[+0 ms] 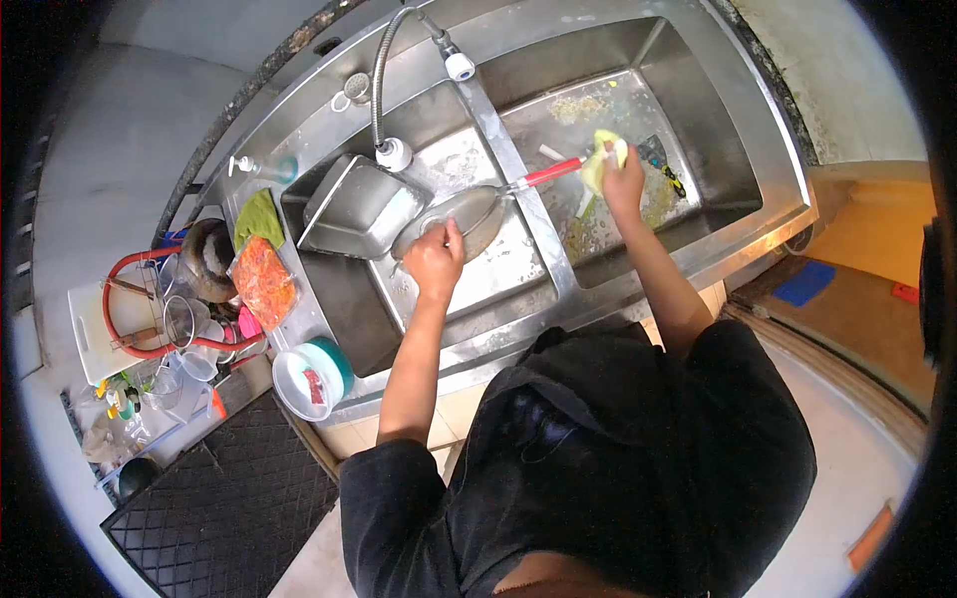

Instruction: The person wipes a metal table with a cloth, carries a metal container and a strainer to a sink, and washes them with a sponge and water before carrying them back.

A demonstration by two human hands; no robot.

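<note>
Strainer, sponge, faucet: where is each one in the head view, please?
strainer (474,214): head view, on its round bowl.
sponge (596,171): head view, on its yellow-green side.
faucet (460,67): head view, on its white spray head.

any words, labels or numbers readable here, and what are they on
No text can be read anywhere.
Red print on the white lid: too blurred to read.
Labels on the small bottles: too small to read.
The red-handled pan in the left hand and the yellow sponge in the right hand: no lettering visible.
</note>
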